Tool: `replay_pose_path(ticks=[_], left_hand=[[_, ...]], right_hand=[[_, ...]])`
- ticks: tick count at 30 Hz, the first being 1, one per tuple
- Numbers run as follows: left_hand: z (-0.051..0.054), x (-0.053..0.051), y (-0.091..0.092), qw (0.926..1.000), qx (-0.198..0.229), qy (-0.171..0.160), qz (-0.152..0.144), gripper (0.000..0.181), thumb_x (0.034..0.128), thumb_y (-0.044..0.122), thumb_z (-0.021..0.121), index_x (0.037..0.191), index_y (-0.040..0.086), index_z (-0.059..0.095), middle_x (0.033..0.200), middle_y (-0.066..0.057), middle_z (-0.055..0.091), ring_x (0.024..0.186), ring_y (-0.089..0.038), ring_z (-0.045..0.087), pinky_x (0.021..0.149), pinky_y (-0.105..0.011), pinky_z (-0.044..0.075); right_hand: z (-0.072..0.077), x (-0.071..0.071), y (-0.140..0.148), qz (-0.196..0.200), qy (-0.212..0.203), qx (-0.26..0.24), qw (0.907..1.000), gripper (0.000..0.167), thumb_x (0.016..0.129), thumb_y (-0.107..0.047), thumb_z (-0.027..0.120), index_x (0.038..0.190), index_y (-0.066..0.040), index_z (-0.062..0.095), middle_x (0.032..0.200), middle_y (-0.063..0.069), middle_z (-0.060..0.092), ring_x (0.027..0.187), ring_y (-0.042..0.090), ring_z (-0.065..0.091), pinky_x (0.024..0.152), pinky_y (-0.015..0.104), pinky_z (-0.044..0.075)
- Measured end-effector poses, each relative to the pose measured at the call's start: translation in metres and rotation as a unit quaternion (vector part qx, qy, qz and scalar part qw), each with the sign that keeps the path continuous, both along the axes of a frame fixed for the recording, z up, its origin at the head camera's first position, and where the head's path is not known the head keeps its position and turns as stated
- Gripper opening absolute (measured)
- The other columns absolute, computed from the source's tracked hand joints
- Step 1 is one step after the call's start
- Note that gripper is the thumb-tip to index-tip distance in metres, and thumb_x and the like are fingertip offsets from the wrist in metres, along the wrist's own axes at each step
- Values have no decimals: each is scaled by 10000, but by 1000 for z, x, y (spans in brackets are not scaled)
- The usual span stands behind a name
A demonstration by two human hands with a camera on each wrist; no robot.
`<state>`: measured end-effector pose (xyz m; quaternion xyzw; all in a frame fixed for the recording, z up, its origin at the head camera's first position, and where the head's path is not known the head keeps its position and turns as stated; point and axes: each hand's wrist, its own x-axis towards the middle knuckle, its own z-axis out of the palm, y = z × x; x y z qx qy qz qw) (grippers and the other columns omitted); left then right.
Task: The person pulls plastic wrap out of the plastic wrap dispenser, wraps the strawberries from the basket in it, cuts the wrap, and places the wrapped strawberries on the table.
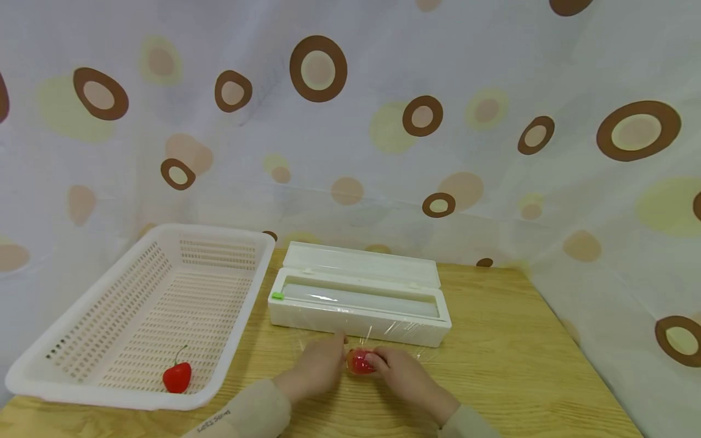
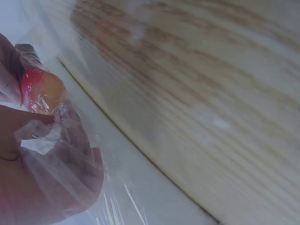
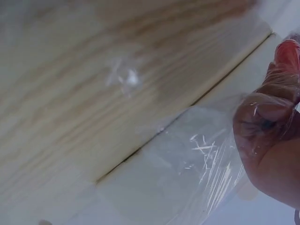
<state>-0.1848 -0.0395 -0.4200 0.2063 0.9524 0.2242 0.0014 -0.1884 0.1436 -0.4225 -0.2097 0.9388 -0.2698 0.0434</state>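
My right hand point(image 1: 402, 374) grips a small red-and-yellow fruit point(image 1: 360, 361) with thumb and fingers; clear cling film is drawn around it. Beside it, at the fruit's left, my left hand point(image 1: 320, 368) pinches the film with bent fingers. In the left wrist view, film point(image 2: 70, 154) covers the left fingers, and the fruit point(image 2: 44, 91) shows its yellow side toward them. The film point(image 3: 206, 164) stretches in shiny creases from the right hand in the right wrist view. It runs back to the white cling film box point(image 1: 356, 325), whose lid stands open behind the roll point(image 1: 356, 298).
A white plastic basket point(image 1: 241, 328) stands at the left, with a red cherry point(image 1: 177, 378) with a green stem in its near corner. A green slider point(image 1: 277, 296) sits on the box's left end. The wooden table point(image 1: 520, 365) meets a patterned curtain point(image 1: 350, 152) behind.
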Motion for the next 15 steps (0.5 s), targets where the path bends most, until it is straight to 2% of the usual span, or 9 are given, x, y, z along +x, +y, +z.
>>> replay_pose_path(ticks=[2, 4, 7, 9, 11, 14, 15], left_hand=[[0, 1, 2, 9995, -274, 123, 104, 195, 890, 90, 548, 1076, 40, 515, 806, -80, 645, 729, -232, 631, 695, -367, 508], [1, 4, 4, 9970, -649, 375, 203, 257, 878, 121, 575, 1119, 49, 519, 886, -82, 659, 843, -242, 641, 794, -394, 499], [3, 10, 7, 9868, -1224, 1047, 173, 339, 834, 172, 625, 1145, 75, 531, 1010, -61, 641, 969, -225, 605, 873, -382, 474], [4, 15, 9, 9739, -1572, 1638, 61, 347, 804, 199, 646, 1118, 91, 545, 1055, -43, 613, 1011, -208, 569, 893, -354, 457], [4, 18, 12, 9566, -1952, 2163, -43, 312, 792, 208, 653, 1069, 110, 551, 1019, -21, 590, 986, -181, 546, 868, -320, 452], [1, 18, 15, 9319, -2457, 2667, -29, 201, 844, 220, 627, 1004, 136, 539, 945, 9, 563, 930, -145, 530, 822, -273, 453], [-1, 18, 15, 9259, -2583, 2757, 11, 178, 855, 222, 622, 989, 143, 536, 925, 17, 560, 913, -134, 531, 808, -261, 458]], right_hand=[[0, -1, 0, -39, -34, 36, 10000, 302, 960, -342, 479, 828, -117, 631, 719, -50, 576, 684, 95, 509, 651, 332, 450], [2, -2, 0, -62, -93, 36, 9999, 312, 960, -339, 481, 810, -111, 633, 700, -45, 566, 660, 97, 488, 632, 319, 436], [5, -3, -1, -106, -237, -27, 9997, 324, 963, -325, 478, 795, -98, 636, 685, -35, 562, 640, 96, 468, 615, 294, 423], [7, -3, -1, -156, -403, -120, 9990, 343, 967, -320, 471, 776, -83, 629, 663, -22, 551, 623, 99, 461, 595, 279, 412], [9, -5, -1, -201, -642, -268, 9974, 366, 972, -318, 459, 758, -67, 620, 638, -17, 531, 600, 101, 453, 569, 260, 398], [11, -10, 0, -163, -1050, -518, 9930, 416, 978, -320, 439, 716, -34, 589, 581, -25, 466, 547, 100, 404, 521, 227, 342], [11, -12, 1, -107, -1180, -591, 9912, 423, 981, -316, 433, 716, -24, 588, 570, -30, 448, 536, 98, 387, 511, 220, 325]])
